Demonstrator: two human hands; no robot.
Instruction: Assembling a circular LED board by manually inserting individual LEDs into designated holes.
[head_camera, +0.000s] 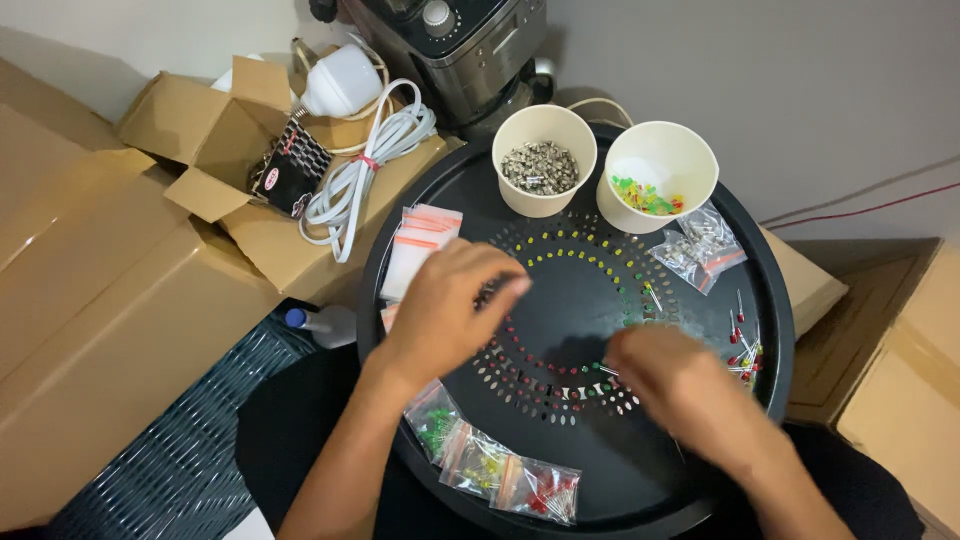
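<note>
Fingers (500, 283) of the left hand (445, 310) lay loosely curled, gripping nothing I could see, tips resting at ten o'clock on the ring of small coloured LEDs (560, 385) set in the round black tray (600, 470); the right hand (670, 380) was blurred at five o'clock of that ring, its grip impossible to tell; two paper cups (545, 160) stood at twelve o'clock; small bags of LEDs (500, 470) lay at seven.

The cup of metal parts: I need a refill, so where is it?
In the head view, the cup of metal parts stands at the tray's far edge, left of the cup of coloured LEDs.
</note>
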